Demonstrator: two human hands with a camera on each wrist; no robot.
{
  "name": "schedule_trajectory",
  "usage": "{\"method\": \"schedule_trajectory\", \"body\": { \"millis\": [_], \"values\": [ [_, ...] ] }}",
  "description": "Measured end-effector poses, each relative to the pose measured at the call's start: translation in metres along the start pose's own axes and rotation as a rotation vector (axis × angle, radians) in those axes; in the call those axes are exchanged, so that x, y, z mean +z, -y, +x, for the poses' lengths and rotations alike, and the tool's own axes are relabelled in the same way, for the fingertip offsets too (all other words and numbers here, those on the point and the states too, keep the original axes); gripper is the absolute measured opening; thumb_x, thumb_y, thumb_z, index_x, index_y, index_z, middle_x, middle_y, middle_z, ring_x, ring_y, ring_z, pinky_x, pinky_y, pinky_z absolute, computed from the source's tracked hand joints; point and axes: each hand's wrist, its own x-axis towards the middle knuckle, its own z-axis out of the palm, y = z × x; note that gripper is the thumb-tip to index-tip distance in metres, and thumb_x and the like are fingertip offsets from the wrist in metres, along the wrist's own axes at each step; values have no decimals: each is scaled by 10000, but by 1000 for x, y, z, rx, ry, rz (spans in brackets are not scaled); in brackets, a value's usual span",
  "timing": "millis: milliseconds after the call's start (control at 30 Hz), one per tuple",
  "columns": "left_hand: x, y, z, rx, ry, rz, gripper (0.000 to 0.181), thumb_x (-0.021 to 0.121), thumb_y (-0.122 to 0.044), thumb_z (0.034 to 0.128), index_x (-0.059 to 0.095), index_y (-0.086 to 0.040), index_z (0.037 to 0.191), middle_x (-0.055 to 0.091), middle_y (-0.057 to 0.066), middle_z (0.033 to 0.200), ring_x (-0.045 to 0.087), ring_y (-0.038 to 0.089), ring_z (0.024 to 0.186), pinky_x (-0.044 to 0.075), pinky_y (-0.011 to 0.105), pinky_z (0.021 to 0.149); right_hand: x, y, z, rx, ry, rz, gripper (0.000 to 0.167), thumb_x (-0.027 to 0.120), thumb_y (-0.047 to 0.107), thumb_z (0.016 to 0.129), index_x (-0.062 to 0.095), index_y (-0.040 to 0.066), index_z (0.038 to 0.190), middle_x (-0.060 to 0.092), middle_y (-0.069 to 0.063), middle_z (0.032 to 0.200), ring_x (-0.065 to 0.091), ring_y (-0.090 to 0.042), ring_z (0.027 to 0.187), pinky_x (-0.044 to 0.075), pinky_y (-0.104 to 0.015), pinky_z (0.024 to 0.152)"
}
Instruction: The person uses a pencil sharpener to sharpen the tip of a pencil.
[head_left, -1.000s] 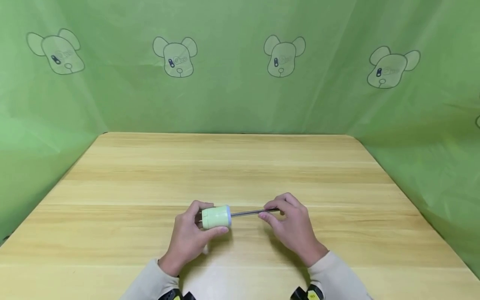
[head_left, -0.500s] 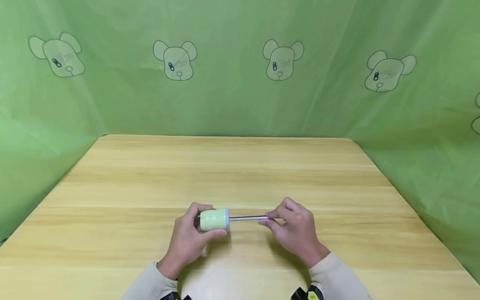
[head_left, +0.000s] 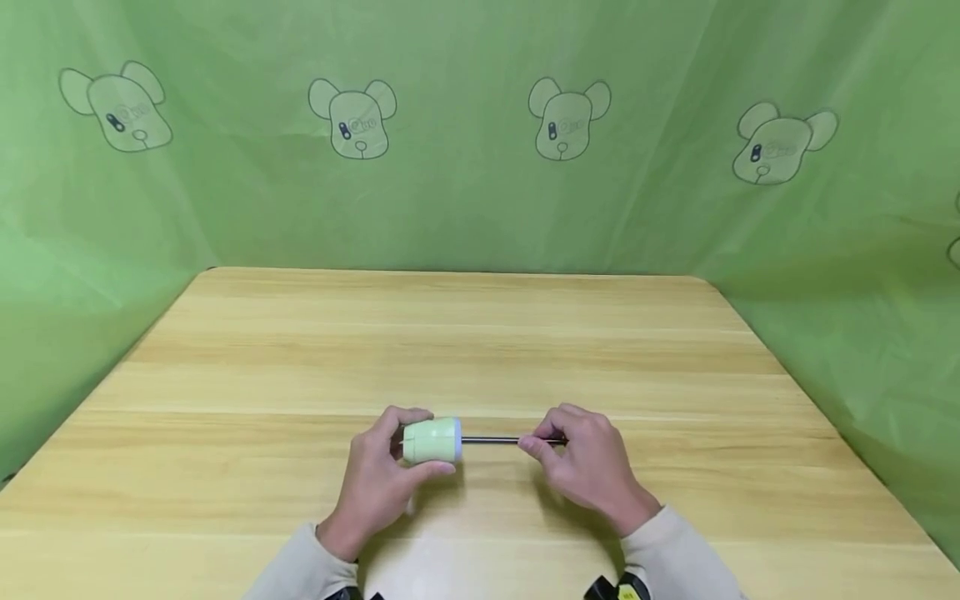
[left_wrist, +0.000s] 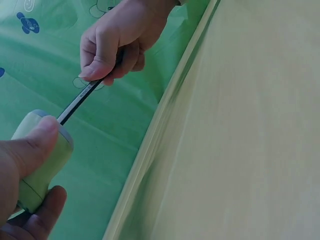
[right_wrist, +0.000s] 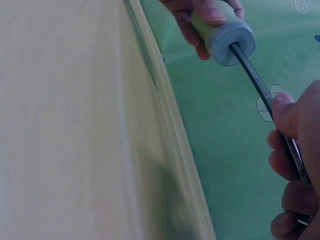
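Observation:
A light green pencil sharpener (head_left: pixel 431 440) with a pale blue end face is held in my left hand (head_left: pixel 372 483), thumb on the near side and fingers round the far side. From the hole in that face, seen in the right wrist view, a dark striped pencil (right_wrist: pixel 254 77) sticks out, its tip hidden inside the sharpener. My right hand (head_left: pixel 592 462) pinches the pencil between thumb and curled fingers, a short way from the sharpener. Printed lettering shows along the pencil's side in the left wrist view. Both hands are above the front part of the table.
The wood-grain table (head_left: pixel 480 350) spreads beyond both hands. Behind it and along both sides hangs a green curtain (head_left: pixel 465 208) printed with bear-like heads. Dark wrist devices (head_left: pixel 628 586) sit by the sleeves at the bottom edge.
The pencil has turned, showing dark, then striped, then dark sides, and now lies more level. My right fingers have shifted and curled further round it. The left hand has hardly moved.

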Motion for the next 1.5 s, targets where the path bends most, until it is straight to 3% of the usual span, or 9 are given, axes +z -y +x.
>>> {"method": "schedule_trajectory", "body": {
  "millis": [100,267,400,500,600,767,933,1133,1500],
  "values": [
    [0,-1,0,5,1,-1,546,898,-100,622,608,-13,1076,669,134,1039,625,213,809,560,272,704,3,-1,0,-32,-28,-30,206,819,153,744,626,177,675,552,130,664,460,-34,568,398,-231,538],
    [0,-1,0,6,-12,34,545,902,-147,637,608,-12,1075,664,131,947,619,184,751,557,265,627,8,-3,2,-83,-128,-95,189,802,273,766,686,127,734,631,57,737,563,-124,673,374,-400,709],
    [0,0,1,-8,-14,54,554,899,-181,659,605,8,1089,654,126,883,609,174,711,545,261,580,10,-2,2,-100,-194,-71,443,678,510,826,726,70,854,632,-10,801,552,-165,683,373,-370,682],
    [0,0,1,-32,-12,48,564,894,-197,670,602,17,1102,649,115,849,605,172,688,538,262,564,10,-2,3,-150,-238,-47,563,580,598,847,721,56,896,607,-36,831,544,-176,711,379,-345,661],
    [-1,-1,1,-68,6,34,543,889,-203,679,608,2,1096,637,90,818,592,172,668,526,263,544,10,-2,4,-230,-302,-39,507,605,559,863,714,65,826,584,-35,816,553,-184,731,382,-336,678],
    [-1,-2,1,-122,76,-5,438,865,-220,728,629,-49,1055,617,60,782,571,171,650,508,268,517,10,-3,9,-409,-478,-13,391,680,388,891,706,49,698,589,-35,727,524,-201,637,355,-311,658],
    [-1,-2,1,-139,124,-11,356,809,-235,794,639,-35,1034,623,45,736,581,151,599,512,274,484,9,0,15,-530,-588,-60,378,689,330,903,701,49,650,590,-33,670,511,-216,591,364,-337,642],
    [-1,-2,1,-130,150,18,336,760,-270,827,644,-11,1007,603,5,665,572,116,532,493,270,442,10,5,15,-548,-571,-101,338,674,276,924,712,52,673,615,-28,677,547,-202,582,372,-362,626],
    [-3,1,4,-189,164,16,374,789,-293,806,645,-38,1040,606,15,689,574,159,558,480,274,428,16,3,11,-416,-437,-105,381,619,348,957,732,120,674,595,43,680,551,-123,557,308,-332,622]
  ]
}}
